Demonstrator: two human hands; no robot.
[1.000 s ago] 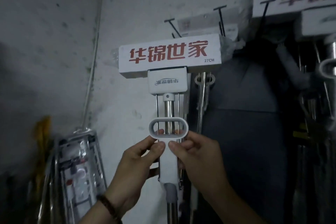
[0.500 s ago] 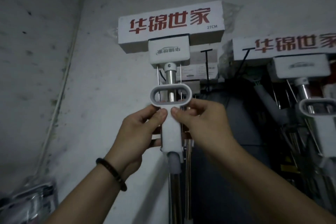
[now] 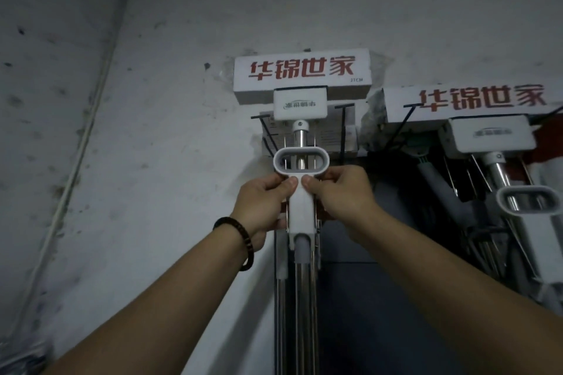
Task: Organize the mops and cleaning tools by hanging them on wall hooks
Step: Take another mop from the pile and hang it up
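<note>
A sponge mop stands upright against the wall, its white head with red lettering at the top. My left hand and my right hand grip the mop's white squeeze handle just below its oval loop, thumbs meeting on the front. Black wire wall hooks stick out behind the mop head, on either side of it. Whether the mop hangs on a hook is hidden behind the head.
A second identical mop hangs to the right, with its own oval loop. Dark tools and metal poles crowd the space behind it. A wall corner with a thin pipe runs down on the left.
Both hands have raised the mop upward along the wall, so its head now covers the black hooks. The view has tilted up, and the packaged items at the lower left have left the frame.
</note>
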